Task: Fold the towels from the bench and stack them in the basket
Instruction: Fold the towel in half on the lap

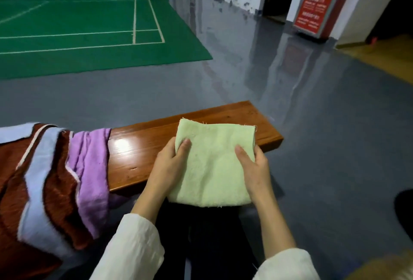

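From the head view, the left hand [169,163] and right hand [254,165] each grip a side of the folded green towel [212,172], thumbs on top. It sits over the right end of the tabletop [145,145] and overhangs the near edge. A purple towel [89,168] and a striped towel [40,179] drape the tabletop's left end.

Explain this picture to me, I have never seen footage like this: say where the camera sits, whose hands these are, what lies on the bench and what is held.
There is no machine here. A person wears one camera on the head, and it looks down at their own hands. The left hand and the right hand each pinch a side of a folded pale green towel, thumbs on top, over the near edge of a wooden bench. Further left, a purple towel and a brown-and-blue striped towel lie unfolded on the bench.
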Available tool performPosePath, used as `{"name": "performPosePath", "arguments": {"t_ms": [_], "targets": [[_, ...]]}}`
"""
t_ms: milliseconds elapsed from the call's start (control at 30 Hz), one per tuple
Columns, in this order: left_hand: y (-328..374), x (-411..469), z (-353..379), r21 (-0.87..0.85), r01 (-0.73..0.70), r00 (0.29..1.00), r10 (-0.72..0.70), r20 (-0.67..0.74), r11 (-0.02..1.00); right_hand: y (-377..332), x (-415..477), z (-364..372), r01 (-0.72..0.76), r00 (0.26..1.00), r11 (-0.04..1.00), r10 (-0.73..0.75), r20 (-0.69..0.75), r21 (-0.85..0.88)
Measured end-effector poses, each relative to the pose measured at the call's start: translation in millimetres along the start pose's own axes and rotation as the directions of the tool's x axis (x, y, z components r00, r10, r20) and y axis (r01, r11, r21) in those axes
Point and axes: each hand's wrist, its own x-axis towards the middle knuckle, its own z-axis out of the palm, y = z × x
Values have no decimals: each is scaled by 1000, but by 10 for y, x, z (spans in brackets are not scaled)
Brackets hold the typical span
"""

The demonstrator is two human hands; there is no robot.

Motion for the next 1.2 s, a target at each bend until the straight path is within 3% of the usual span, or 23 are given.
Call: {"name": "performPosePath", "arguments": {"t_ms": [200,367,633,800,1033,1200], "targets": [[476,-166,659,-19,-94,979,96,180,995,-188,-243,-770,59,975,998,-56,-216,11],[795,-307,1365,-34,-181,912,180,368,983,-280,-541,-1499,80,902,996,-84,-424,-28],[1132,-993,2549,-95,-309,671,287,684,946,-270,-1518,-2501,117,666,993,-77,-742,2],[1209,-1587,3105,-125,-327,495,282,822,937,-165,-2099,-2939,105,473,994,-32,-881,21],[1138,-2160,3708,-102,-402,306,239,922,910,133,-2599,-3402,-97,276,995,45,-960,18],[973,-2353,4091,-91,-482,209,215,954,871,413,-2730,-3698,-116,215,989,114,-970,91]]}}
